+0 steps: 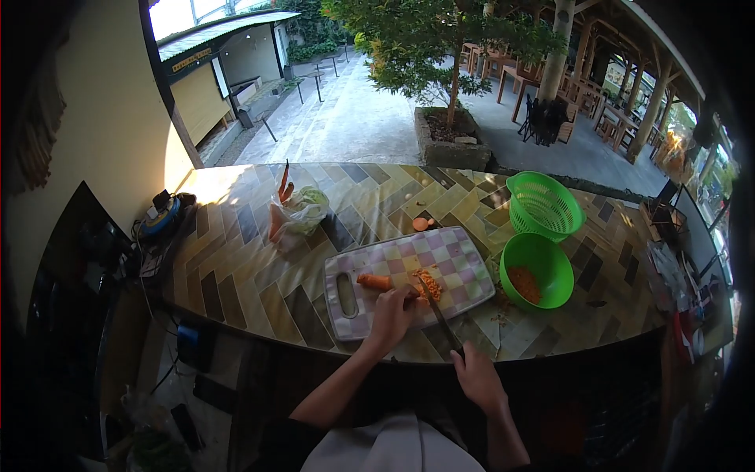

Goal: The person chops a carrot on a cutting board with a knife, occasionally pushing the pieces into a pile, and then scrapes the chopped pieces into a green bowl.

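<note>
Left hand point(391, 313) pinning carrot point(376, 281), right hand point(475, 376) gripping knife point(437, 309)

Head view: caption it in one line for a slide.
Left hand steadies a carrot on a checkered cutting board while the right hand slices with a knife, green bowl alongside.

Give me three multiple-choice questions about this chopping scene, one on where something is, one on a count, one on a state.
1. Where do the chopped carrot pieces lie?
A. on the checked cutting board
B. in the mesh colander
C. on the floor

2. How many green containers stand on the counter?
A. one
B. two
C. four

3. What does the right hand hold?
A. nothing
B. a spoon
C. a knife

Answers: 1 A, the orange bits sit on the board beside the left hand. 2 B, a green colander and a green bowl. 3 C, the fingers close around the knife handle.
</note>
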A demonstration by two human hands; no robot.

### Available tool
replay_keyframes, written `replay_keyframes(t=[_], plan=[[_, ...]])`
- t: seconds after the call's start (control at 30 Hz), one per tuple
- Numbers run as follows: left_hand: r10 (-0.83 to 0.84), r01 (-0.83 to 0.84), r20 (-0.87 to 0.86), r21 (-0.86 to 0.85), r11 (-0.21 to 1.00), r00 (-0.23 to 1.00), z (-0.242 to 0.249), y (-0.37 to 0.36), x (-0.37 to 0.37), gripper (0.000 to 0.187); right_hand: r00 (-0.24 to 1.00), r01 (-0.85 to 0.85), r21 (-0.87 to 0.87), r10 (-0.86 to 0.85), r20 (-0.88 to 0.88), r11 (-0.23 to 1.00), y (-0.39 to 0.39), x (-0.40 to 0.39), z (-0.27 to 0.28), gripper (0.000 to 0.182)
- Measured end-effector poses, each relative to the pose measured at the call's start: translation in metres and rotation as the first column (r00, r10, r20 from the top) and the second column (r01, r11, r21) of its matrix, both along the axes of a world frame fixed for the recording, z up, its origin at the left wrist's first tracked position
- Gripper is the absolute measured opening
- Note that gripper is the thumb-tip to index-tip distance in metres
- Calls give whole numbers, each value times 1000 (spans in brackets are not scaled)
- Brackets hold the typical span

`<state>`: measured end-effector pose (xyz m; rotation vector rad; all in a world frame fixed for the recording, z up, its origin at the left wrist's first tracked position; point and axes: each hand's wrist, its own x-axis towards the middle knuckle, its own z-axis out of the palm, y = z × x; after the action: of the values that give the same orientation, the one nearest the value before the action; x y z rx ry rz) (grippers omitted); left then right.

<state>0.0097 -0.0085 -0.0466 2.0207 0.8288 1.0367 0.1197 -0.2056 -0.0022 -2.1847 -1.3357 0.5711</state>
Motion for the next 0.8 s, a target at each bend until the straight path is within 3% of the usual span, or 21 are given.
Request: replay_keyframes(t=[0.07,0.17,0.3,0.37,0.47,0.57,0.67,0.8], plan=[[-55,55,24,-6,998,998,-4,7,9,9,999,29,19,-28,-42,999,-3,-1,6,32],[2,9,176,-66,998,984,3,16,2,12,996,29,36,-26,-81,999,-6,-7,12,33],[137,-136,59,-23,990,989,32,29,-31,15,997,-50,-60,46,-68,997,-1,-12,5,33],[169,-170,-33,-36,985,985,42,35,-44,19,999,-11,-73,9,-32,997,4,-10,1,33],[71,-62,-77,118,991,994,29,54,-58,26,999,33,-33,-34,-16,999,9,-3,-1,33],[-82,110,-202,131,985,976,27,62,-67,31,999,-17,-15,16,-42,1000,10,0,0,33],[-137,178,-253,147,973,958,23,63,-65,32,999,-17,-7,16,-43,1000,11,-3,-7,32],[-105,131,-254,88,987,961,22,59,-67,31,999,-46,52,47,-10,998,12,-8,-4,32]])
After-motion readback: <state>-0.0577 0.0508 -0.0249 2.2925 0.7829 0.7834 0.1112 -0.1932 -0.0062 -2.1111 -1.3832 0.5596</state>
